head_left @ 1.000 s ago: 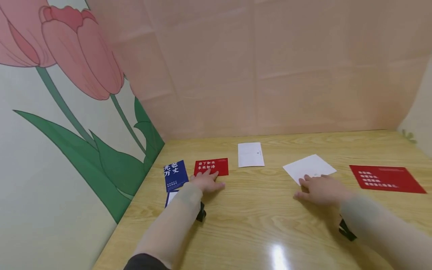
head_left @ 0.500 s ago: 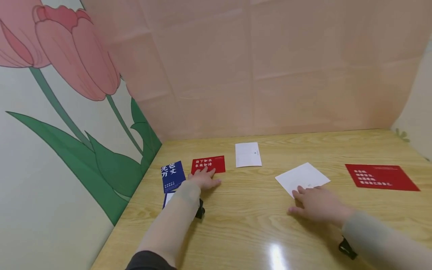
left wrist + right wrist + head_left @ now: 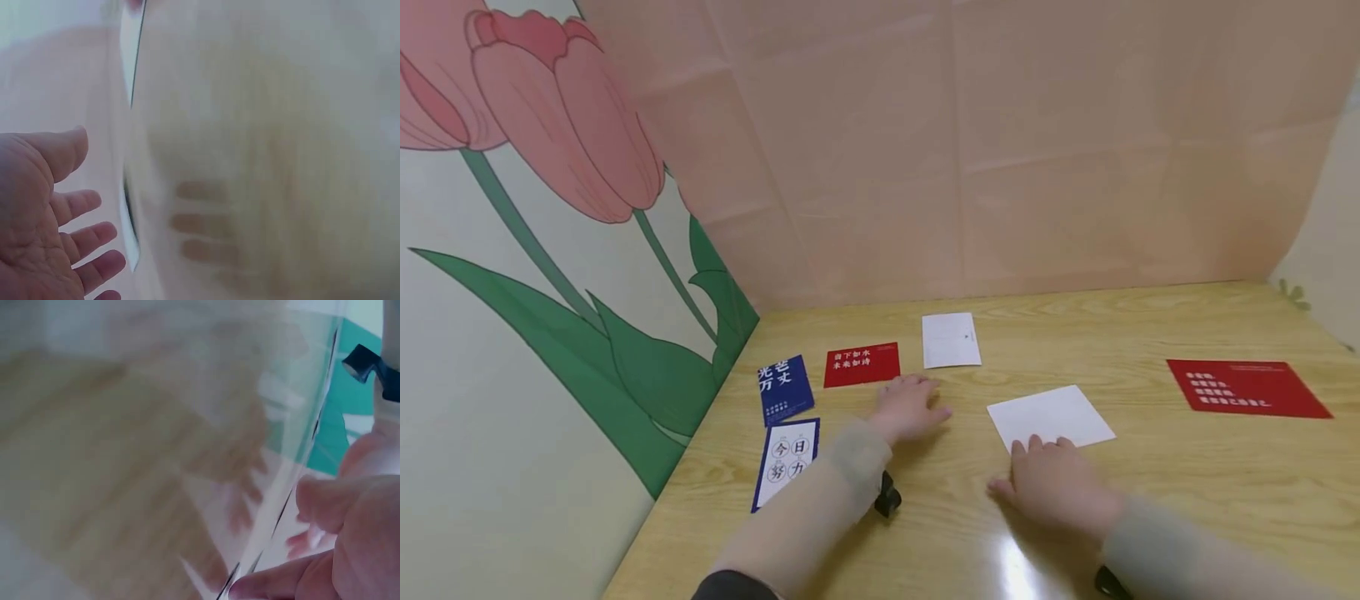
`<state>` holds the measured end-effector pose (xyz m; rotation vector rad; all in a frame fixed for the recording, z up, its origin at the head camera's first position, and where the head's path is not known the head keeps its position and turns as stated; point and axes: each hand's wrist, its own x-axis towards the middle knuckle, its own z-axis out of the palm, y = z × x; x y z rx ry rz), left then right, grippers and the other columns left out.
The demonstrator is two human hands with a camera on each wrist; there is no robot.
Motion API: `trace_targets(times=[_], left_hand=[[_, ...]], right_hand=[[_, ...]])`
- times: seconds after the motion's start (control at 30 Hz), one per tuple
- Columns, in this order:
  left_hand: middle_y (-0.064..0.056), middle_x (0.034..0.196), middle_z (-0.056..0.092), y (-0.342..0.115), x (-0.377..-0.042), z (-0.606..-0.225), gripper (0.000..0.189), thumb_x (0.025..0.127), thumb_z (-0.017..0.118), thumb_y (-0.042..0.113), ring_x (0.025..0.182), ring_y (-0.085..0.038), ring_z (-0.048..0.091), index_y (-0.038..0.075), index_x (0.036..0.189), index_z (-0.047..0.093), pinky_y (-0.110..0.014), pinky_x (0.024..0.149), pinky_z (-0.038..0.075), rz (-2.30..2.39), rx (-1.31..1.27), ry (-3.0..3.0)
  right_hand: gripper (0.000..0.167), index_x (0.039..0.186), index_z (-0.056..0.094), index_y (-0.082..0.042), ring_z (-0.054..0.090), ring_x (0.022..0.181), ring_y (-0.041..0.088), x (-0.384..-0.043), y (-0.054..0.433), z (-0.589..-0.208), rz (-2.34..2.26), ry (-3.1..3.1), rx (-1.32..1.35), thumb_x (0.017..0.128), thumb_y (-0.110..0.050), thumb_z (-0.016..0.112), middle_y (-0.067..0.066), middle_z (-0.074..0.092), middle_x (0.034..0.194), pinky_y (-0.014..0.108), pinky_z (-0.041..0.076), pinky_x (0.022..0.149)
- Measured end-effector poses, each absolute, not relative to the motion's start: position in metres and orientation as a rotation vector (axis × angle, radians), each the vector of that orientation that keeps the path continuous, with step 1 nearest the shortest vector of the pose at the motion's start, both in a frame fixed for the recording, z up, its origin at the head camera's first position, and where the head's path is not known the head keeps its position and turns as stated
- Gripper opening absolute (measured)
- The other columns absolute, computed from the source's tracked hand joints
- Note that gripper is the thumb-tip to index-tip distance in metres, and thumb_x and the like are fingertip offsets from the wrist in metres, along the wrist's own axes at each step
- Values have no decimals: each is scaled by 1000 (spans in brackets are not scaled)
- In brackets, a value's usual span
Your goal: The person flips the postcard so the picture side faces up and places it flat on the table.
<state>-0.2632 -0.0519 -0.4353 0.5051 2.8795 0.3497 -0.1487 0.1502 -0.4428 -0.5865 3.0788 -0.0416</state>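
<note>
My right hand (image 3: 1052, 483) rests its fingertips on the near edge of a blank-looking white card (image 3: 1052, 415) lying flat on the wooden table. In the right wrist view, one finger of the right hand (image 3: 362, 531) touches a thin edge near the bottom. My left hand (image 3: 910, 408) hovers just in front of a red card (image 3: 862, 365) with white characters, holding nothing. The left wrist view has that left hand (image 3: 31, 212) with loosely spread, slightly bent fingers, apart from the table. Behind and right of it lies a white card (image 3: 951, 340).
On the left are a blue card (image 3: 786, 389) with white characters and a blue-bordered white card (image 3: 786, 458), partly covered by my left forearm. Another red card (image 3: 1247, 387) lies at the right. A pink cloth (image 3: 1000, 167) hangs behind the table (image 3: 955, 533).
The right hand has drawn the white card toward me and leftward, turning it. My left hand has left the red card and moved right, uncovering the blue-bordered card.
</note>
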Motion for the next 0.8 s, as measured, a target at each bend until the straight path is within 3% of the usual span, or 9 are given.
trace_targets(times=[0.27,0.33,0.53,0.67,0.8], left_hand=[[3,136,50,-22,-246,-445,54,90,57,55,127,-21,40,27,136,55,-47,105,31,403,555,2810],[3,130,52,-19,-245,-445,53,87,61,55,123,-20,42,26,131,58,-45,103,33,443,510,2801],[4,117,51,-15,-242,-446,51,76,76,50,110,-18,44,25,118,62,-39,94,38,498,410,2781],[7,110,52,-15,-241,-447,44,75,80,45,105,-15,44,27,110,62,-34,90,39,465,451,2775],[9,103,52,-19,-243,-451,37,75,81,41,101,-13,44,28,105,63,-32,88,38,436,517,2761]], right_hand=[[60,115,58,18,56,110,47,-141,124,-436,-136,3020,-561,94,-39,54,33,62,108,60,38,93],[59,115,58,19,55,111,48,-138,119,-434,-152,3003,-577,95,-37,55,34,62,110,62,37,93],[56,113,60,18,59,106,44,-131,105,-433,-142,3022,-608,93,-35,57,30,65,103,62,40,89],[51,107,63,14,62,88,37,-123,100,-433,-105,3029,-670,91,-35,60,22,65,86,55,43,80],[34,87,66,2,57,66,28,-120,106,-434,-70,3028,-771,87,-32,63,9,57,73,45,44,67]])
